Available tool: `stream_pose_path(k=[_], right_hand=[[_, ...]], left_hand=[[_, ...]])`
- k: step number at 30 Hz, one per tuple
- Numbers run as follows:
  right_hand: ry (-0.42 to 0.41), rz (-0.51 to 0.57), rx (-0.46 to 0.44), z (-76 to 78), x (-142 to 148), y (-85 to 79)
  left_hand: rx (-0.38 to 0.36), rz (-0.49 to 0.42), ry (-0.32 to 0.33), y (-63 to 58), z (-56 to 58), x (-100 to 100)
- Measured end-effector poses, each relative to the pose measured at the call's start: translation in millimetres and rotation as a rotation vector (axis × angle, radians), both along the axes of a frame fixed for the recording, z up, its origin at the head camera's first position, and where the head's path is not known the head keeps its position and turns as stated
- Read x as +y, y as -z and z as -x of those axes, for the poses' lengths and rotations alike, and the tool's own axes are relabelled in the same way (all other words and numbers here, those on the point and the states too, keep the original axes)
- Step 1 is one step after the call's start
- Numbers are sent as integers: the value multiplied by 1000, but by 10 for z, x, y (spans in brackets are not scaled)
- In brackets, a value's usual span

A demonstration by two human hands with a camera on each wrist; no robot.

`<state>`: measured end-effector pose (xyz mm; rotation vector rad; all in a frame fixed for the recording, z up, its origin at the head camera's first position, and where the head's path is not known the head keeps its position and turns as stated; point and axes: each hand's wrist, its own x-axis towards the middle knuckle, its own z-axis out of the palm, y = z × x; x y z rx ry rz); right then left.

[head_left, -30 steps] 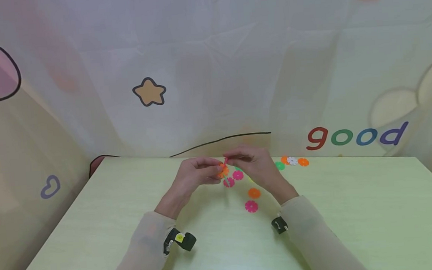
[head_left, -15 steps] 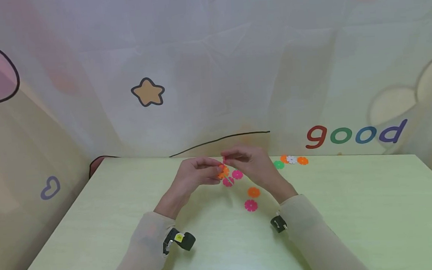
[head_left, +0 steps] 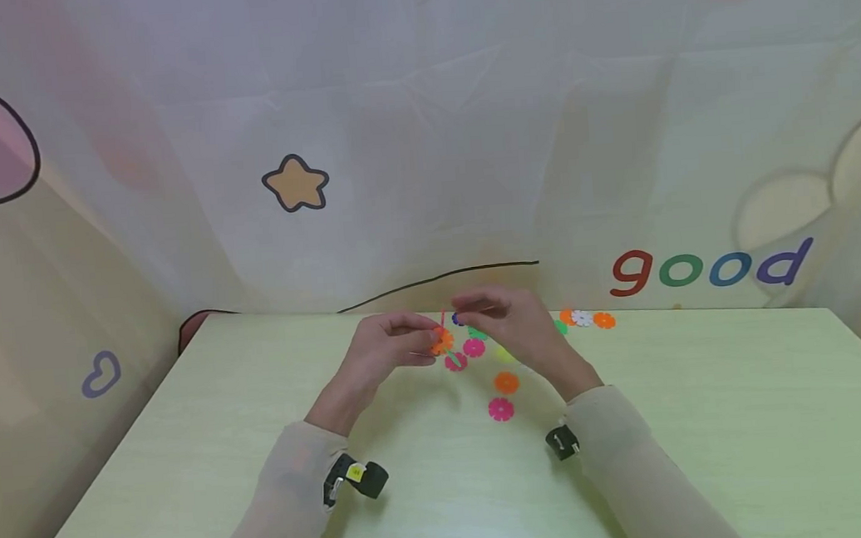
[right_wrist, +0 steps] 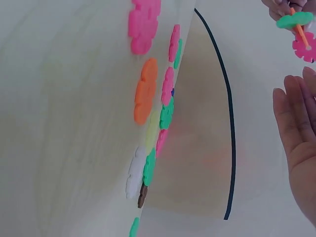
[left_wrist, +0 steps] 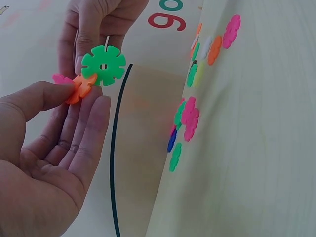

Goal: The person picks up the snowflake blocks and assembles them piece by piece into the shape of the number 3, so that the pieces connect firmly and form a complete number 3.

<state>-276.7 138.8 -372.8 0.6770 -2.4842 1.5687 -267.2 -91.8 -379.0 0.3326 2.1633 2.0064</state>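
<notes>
My left hand (head_left: pixel 387 351) pinches an orange flower-shaped plastic disc (left_wrist: pixel 81 90) between thumb and fingers, above the table. Slotted into it are a green disc (left_wrist: pixel 112 64) and a pink disc (right_wrist: pixel 305 47), forming a small cluster. The pink one stands up from the orange in the head view. My right hand (head_left: pixel 512 321) is just to the right of the cluster, its fingers apart and holding nothing. In the right wrist view a gap shows between its fingertips (right_wrist: pixel 280 96) and the pink disc.
Loose flower discs lie below and beyond the hands, among them an orange one (head_left: pixel 507 382), a pink one (head_left: pixel 501 410) and a white one (head_left: pixel 582 320). A printed cloth backdrop (head_left: pixel 424 178) rises along the back edge of the pale table (head_left: pixel 191 486).
My right hand has let go of the pink disc and shifted slightly right. The pink disc stays on the cluster in my left hand, which has barely moved.
</notes>
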Motion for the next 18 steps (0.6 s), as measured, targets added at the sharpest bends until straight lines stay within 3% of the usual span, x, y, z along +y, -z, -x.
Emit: stream_pose_path(k=[8,12,18], right_hand=[[29,-125,-49,27,168,-10],[-10,-266,-103,49,295,31],[-106,-484,-264,76,394,124]], left_hand=[[13,29,-9,-19,-6,-22],[16,32,-18,-20,-7,-16],[19,45,-32,-16,-8,-22]])
